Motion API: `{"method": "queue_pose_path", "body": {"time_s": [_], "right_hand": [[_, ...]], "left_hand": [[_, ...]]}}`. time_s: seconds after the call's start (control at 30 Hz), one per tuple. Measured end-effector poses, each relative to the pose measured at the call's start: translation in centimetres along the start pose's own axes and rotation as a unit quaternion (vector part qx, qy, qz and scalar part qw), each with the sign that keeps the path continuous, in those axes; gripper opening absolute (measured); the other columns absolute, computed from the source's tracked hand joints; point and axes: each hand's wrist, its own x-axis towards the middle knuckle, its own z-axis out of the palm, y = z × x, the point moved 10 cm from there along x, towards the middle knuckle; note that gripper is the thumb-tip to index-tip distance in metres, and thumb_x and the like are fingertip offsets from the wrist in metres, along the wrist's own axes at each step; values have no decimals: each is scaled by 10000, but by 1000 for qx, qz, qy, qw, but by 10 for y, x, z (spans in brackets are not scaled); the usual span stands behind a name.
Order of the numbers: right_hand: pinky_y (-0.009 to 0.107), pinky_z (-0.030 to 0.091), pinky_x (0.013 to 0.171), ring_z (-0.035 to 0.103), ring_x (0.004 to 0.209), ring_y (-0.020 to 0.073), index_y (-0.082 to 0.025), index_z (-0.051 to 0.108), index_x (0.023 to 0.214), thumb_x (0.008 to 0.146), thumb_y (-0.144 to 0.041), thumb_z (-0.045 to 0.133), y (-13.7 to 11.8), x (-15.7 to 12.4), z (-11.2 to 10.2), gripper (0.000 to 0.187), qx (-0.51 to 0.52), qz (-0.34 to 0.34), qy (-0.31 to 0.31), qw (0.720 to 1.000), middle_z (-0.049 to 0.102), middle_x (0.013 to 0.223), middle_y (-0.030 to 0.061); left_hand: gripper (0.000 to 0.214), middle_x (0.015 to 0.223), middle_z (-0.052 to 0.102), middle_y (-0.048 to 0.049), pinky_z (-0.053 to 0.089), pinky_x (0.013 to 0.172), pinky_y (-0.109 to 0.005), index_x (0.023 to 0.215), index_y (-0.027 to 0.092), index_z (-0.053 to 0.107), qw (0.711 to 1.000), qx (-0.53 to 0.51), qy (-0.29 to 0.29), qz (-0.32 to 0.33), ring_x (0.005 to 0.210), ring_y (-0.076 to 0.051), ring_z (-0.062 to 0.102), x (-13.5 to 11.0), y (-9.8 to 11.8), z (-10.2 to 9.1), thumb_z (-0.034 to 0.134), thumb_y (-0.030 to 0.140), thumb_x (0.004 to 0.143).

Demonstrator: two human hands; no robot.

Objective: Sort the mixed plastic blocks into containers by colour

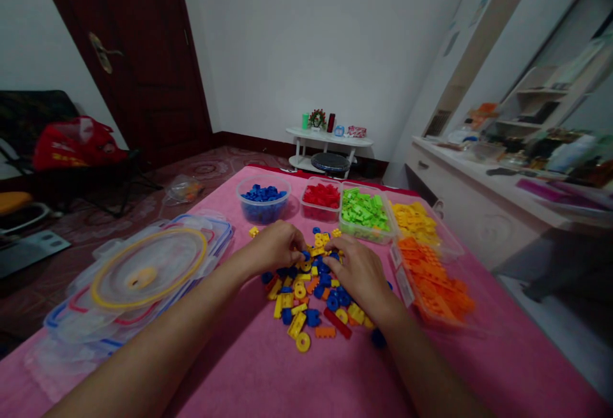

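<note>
A loose pile of small plastic bricks (311, 303), mostly yellow and blue with a few orange and red, lies on the pink cloth (268, 373). My left hand (275, 247) rests on the pile's far left side, fingers curled in a pinch on a small blue brick (305, 255). My right hand (360, 272) lies over the pile's right side, palm down, fingers bent onto the bricks; what its fingertips hold is hidden. The two hands nearly meet above the pile.
Behind the pile stand sorted containers: a round tub of blue bricks (263, 200), red (322, 199), green (366, 214), yellow (419, 221) and orange (433, 281). A stack of clear lids (143, 271) lies at left. A white desk (479, 194) borders the right.
</note>
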Motion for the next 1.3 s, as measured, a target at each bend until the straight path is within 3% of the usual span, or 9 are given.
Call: {"method": "queue_pose_path", "body": {"time_s": [0.13, 0.3, 0.43, 0.57, 0.73, 0.93, 1.07, 1.2, 1.3], "right_hand": [[292, 376, 704, 613, 912, 214, -261, 693, 944, 788, -280, 601, -6, -3, 6, 182, -25, 2, -33, 999, 666, 1005, 40], [286, 364, 669, 619, 859, 218, -204, 691, 883, 798, -266, 554, -6, -7, 25, 173, -47, 22, -71, 996, 679, 922, 86], [264, 363, 690, 612, 843, 192, -184, 654, 843, 738, -158, 538, -4, -6, 28, 159, -15, 20, -63, 998, 673, 876, 73], [258, 353, 680, 599, 813, 185, -177, 646, 801, 695, -148, 544, 3, -5, 26, 150, -2, 40, -49, 998, 674, 841, 70], [246, 334, 599, 575, 680, 158, -180, 647, 714, 673, -166, 550, 10, 1, 14, 106, 25, 44, -30, 998, 667, 740, 46], [242, 372, 591, 592, 646, 156, -178, 660, 667, 682, -196, 549, 14, 9, -21, 114, 63, 37, 19, 997, 684, 700, 28], [234, 349, 513, 550, 543, 136, -180, 679, 663, 655, -195, 564, 13, 8, -31, 117, 78, 43, 26, 996, 664, 621, 12], [222, 331, 477, 506, 501, 121, -178, 685, 679, 642, -194, 561, 10, 7, -32, 130, 103, 40, 23, 994, 624, 567, -5], [220, 336, 476, 494, 508, 117, -171, 684, 745, 651, -209, 566, 10, 6, -38, 155, 133, 47, 51, 989, 618, 604, -6]], "left_hand": [[196, 718, 698, -42, 377, 546, -217, 794, 199, 735, 997, 66, -31, -8, 602, -151, 585, -10, 8, -7, 618, 187, 636], [278, 855, 708, -138, 459, 664, -312, 885, 182, 736, 974, 200, -83, -64, 796, -277, 651, -18, 19, 6, 630, 179, 628], [251, 882, 697, -192, 485, 692, -360, 888, 133, 730, 971, 212, -87, -71, 829, -313, 657, -15, 21, 16, 585, 173, 686], [213, 849, 705, -159, 478, 680, -325, 848, 142, 733, 980, 166, -91, -63, 794, -277, 658, -13, 14, 20, 605, 150, 678], [280, 906, 714, -87, 446, 712, -267, 889, 216, 727, 990, 108, -79, -48, 851, -234, 643, -15, 13, 16, 697, 166, 615], [306, 892, 716, -68, 434, 659, -268, 958, 263, 724, 994, 80, -67, -7, 820, -237, 642, -15, 32, 21, 642, 195, 671], [176, 774, 696, -96, 430, 649, -288, 772, 204, 729, 992, 108, -51, -30, 776, -252, 634, -13, 33, 26, 625, 140, 645], [47, 620, 618, -25, 404, 554, -223, 680, 175, 651, 995, -91, 1, -38, 616, -153, 568, -5, 20, 29, 626, 213, 688], [168, 564, 532, 25, 383, 459, -185, 701, 152, 581, 928, -361, -27, -91, 485, -91, 493, 1, 3, 47, 619, 310, 739]]}}
